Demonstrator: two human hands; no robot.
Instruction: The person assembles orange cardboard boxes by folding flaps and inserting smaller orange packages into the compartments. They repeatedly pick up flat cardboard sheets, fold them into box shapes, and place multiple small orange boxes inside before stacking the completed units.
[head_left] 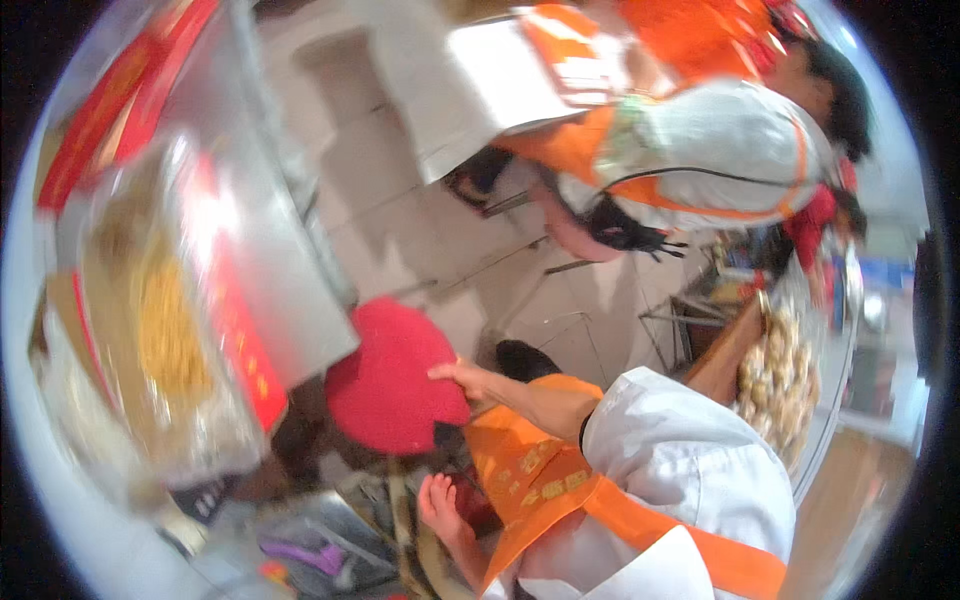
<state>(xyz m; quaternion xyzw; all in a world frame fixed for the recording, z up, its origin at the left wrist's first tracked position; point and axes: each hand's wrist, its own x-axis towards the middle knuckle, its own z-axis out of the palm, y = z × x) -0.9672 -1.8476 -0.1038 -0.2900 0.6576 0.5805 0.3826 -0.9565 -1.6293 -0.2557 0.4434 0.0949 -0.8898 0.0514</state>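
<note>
Close to the metal table's near corner is a red, round, flat thing (390, 378) that looks like a stool seat. My right hand (464, 380) is closed on its right edge, the thumb and fingers at the rim. What lies under the red round is mostly hidden. Lower down, my left hand (441, 502) is in front of my orange apron (535, 465), its fingers apart and nothing in it. The picture is somewhat smeared by motion.
On the left, a metal table (262, 215) carries a plastic-lined box (215, 440) of yellow shreds (172, 320). A co-worker (700, 155) bends near a white surface (440, 95). A clear bag of brown, round pieces (775, 385) stands right. Grey and purple items (315, 555) lie lower left.
</note>
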